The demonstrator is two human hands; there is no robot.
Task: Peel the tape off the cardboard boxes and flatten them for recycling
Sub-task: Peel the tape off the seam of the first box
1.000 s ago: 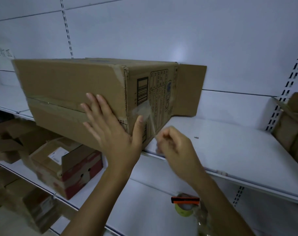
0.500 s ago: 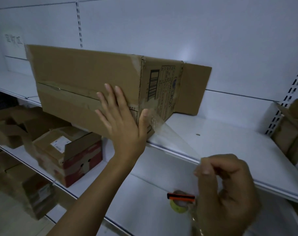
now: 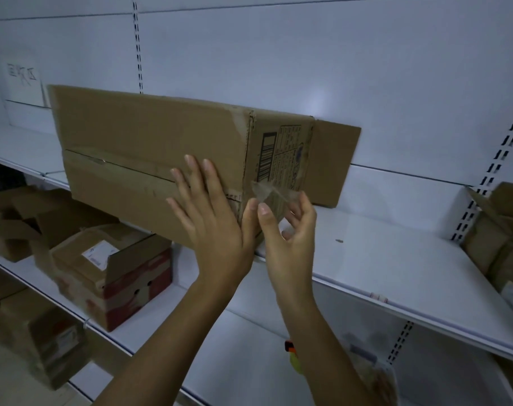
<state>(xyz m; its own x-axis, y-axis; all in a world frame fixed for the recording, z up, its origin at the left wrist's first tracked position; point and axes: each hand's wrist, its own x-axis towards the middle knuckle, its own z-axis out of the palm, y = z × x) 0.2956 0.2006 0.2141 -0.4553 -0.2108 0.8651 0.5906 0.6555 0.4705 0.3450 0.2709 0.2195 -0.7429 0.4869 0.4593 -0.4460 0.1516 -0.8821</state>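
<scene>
A long brown cardboard box (image 3: pixel 149 142) lies on its side on the white shelf (image 3: pixel 395 259), its taped seam facing me and one end flap open at the right. My left hand (image 3: pixel 217 230) presses flat against the box's front face near the right corner, fingers straight. At that corner, a crumpled strip of clear tape (image 3: pixel 267 190) hangs loose from the printed end face. My right hand (image 3: pixel 290 244) is right at it, with thumb and curled fingers closing on the strip.
On the lower shelf at left stand several more boxes, one with red print (image 3: pixel 117 276). An orange and black tool with a yellow tape roll (image 3: pixel 291 351) lies below my right forearm. More cardboard (image 3: pixel 501 230) is stacked at the far right.
My right hand had pulled a long strip of tape down and to the right. It is now back up at the box corner on the loose tape. My left hand stays pressed on the box.
</scene>
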